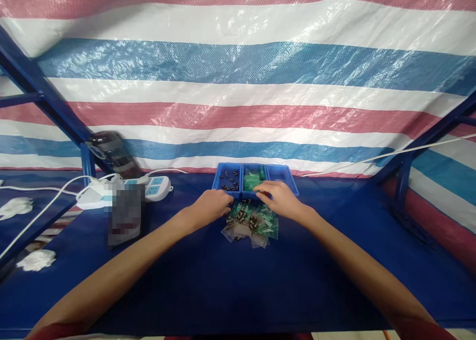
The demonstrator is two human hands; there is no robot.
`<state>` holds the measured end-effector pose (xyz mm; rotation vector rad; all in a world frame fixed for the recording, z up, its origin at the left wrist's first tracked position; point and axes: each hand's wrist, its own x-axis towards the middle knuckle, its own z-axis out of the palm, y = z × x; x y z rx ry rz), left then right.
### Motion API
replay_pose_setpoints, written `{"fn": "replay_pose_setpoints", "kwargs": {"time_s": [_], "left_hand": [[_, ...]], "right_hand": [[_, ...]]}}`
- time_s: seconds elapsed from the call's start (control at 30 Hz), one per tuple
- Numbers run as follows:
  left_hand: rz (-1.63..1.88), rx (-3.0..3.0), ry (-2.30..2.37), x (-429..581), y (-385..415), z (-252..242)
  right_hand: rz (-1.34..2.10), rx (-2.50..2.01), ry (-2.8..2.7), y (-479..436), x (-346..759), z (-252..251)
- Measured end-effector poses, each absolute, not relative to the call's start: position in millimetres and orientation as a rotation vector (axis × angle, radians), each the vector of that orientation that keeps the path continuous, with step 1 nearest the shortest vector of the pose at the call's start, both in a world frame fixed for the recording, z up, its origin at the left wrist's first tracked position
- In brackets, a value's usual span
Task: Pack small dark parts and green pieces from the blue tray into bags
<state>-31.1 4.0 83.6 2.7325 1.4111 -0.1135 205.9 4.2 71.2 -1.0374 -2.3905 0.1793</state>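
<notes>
My left hand (211, 205) is closed at the front edge of the left blue bin (216, 179); whatever its curled fingers hold is hidden. Several small dark metal parts (233, 187) lie in that bin. Over the front of the middle bin (250, 194), my right hand (279, 197) has its thumb and fingers slightly apart, close to the small green plastic bags (253, 178) inside. Between and below both hands, a pile of small clear-and-green bags (248, 227) with dark metal parts rests on the blue table.
A third blue bin (278, 173) adjoins on the right. To the left are a white power strip (158, 188) with cables, a blurred-out dark device (125, 216), a dark bottle (113, 151) and crumpled white tissue (36, 260). Striped sheeting (238, 114) hangs behind the blue table (238, 285).
</notes>
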Motion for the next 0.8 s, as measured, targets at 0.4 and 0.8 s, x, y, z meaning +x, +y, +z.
{"fn": "replay_pose_setpoints", "kwargs": {"time_s": [0.4,0.8], "left_hand": [[-0.273,2.884,1.429,-28,9,63],[0.972,2.564,0.992,-14,-10,80]], "right_hand": [[0.281,-1.006,-2.413,5,202,66],[1.487,-0.912,-1.719,9,207,71]]}}
